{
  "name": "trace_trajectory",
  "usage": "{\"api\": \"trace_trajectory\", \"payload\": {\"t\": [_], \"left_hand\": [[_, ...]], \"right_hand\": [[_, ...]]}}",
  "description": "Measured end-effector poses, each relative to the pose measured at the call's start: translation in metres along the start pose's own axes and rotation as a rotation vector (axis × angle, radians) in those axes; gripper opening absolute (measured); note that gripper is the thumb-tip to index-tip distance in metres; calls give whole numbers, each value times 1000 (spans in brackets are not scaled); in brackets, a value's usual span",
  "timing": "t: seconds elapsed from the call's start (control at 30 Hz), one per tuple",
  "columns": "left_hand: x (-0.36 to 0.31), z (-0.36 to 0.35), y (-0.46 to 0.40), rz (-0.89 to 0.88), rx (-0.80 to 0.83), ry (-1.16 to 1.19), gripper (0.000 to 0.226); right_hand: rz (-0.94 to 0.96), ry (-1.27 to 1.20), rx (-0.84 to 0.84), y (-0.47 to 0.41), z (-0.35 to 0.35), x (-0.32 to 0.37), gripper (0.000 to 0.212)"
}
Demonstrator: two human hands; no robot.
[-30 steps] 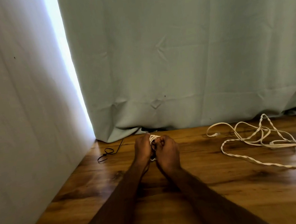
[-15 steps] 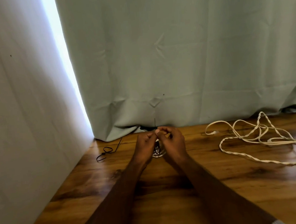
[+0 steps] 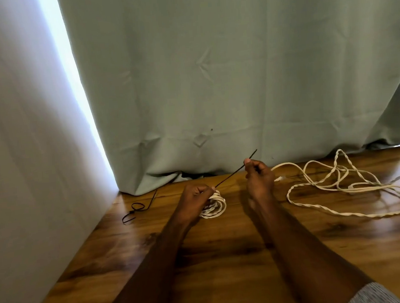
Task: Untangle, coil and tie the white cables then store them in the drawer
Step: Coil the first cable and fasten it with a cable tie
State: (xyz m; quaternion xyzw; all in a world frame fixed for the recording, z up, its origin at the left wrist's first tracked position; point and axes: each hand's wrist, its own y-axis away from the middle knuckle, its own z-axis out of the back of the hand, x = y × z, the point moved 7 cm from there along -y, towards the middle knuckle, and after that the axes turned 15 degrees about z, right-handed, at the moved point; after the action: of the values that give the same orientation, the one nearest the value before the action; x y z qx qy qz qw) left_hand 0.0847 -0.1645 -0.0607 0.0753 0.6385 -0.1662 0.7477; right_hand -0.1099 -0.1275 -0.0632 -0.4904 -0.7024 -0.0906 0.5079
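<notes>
From the head view, looking down over both forearms, the left hand (image 3: 195, 197) is curled round a small coil of white cable (image 3: 213, 204) that sits against the wooden table (image 3: 225, 256), fingers pinched at the top of the bundle where a thin black tie (image 3: 231, 172) comes out. The right hand (image 3: 258, 174) is closed on that same black tie further along, pinching it and holding it taut, up and away to the right, with a short tail poking past the fingertips toward the green curtain (image 3: 213, 79). To my eye that first coil is wound and the tie is being drawn tight around it, so one cable looks nearly finished, though I cannot see the fastening itself under the left hand's fingers. Well apart to the right lies a loose sprawl of white cable (image 3: 338, 184), looped over itself and partly twisted, untouched on the table; it is not coiled or tied, and I cannot tell whether it is one cable or more. Near the curtain's hem to the left lies another black tie (image 3: 133, 209), spare and curled on the wood, probably meant for that next bundle. No drawer shows anywhere here, so by my reckoning nothing is stored yet, and the larger share of the job remains.
</notes>
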Motion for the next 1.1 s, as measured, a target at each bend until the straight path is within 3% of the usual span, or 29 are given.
{"api": "trace_trajectory", "payload": {"t": [0.13, 0.3, 0.37, 0.47, 0.53, 0.63, 0.7, 0.97, 1.1], "left_hand": [[3, 2, -1, 32, 24, 17, 25], [7, 6, 3, 115, 34, 136, 33], [8, 8, 5, 130, 15, 174, 44], [12, 16, 4, 203, -83, 290, 41], [16, 22, 1, 243, -143, 363, 42], [22, 28, -1, 286, -186, 412, 25], [25, 30, -2, 294, -199, 426, 21], [20, 25, -2, 255, -155, 456, 24], [19, 25, -2, 244, -152, 445, 26]], "right_hand": [[-18, 23, -80, -8, 14, -3, 9], [-7, 47, -46, -5, 16, -2, 14], [13, 56, 70, 2, 6, -2, 17], [98, 82, 317, 21, -18, 3, 15], [285, 144, 464, 36, -30, 11, 18], [663, 360, 766, 64, -50, 23, 19], [787, 421, 902, 80, -59, 26, 26], [880, 541, 884, 90, -69, 28, 21], [834, 496, 875, 86, -71, 22, 16]]}}
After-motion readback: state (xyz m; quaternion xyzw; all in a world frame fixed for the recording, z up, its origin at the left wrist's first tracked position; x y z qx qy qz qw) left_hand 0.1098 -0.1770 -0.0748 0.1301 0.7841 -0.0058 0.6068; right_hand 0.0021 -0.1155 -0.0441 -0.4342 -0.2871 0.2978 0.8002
